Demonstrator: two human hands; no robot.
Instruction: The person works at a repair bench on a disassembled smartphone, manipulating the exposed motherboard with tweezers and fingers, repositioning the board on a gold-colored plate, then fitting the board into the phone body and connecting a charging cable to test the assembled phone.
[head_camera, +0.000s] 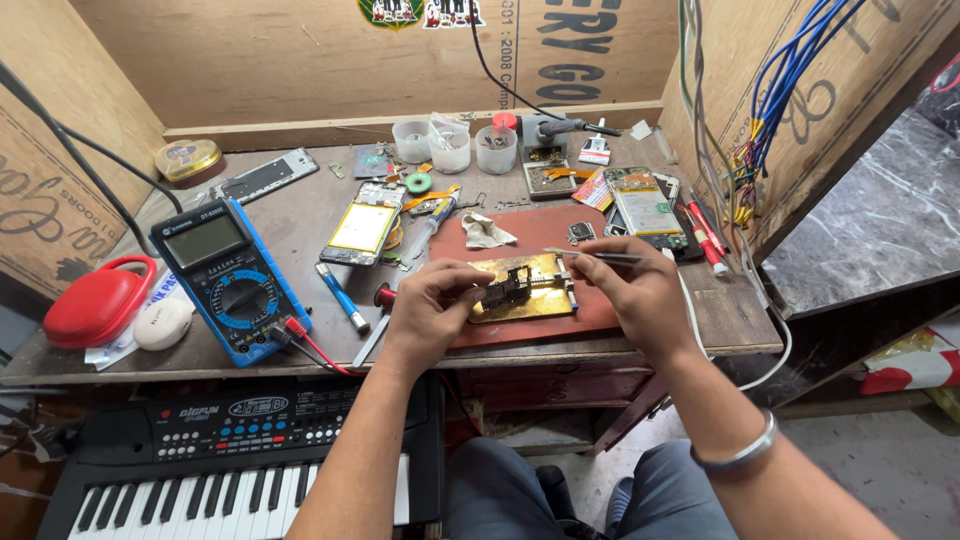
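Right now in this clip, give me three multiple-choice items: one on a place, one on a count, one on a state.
1. Where is the multimeter?
A. left of the hands
B. right of them
C. on the keyboard

2. How many white cups stand at the back?
A. one
B. three
C. five

3. What does the right hand hold?
A. nothing
B. tweezers
C. a pen

A: it lies at the bench's left.
B: three stand in a row.
B: fingers pinch the thin metal tool while the left hand steadies the gold holder.
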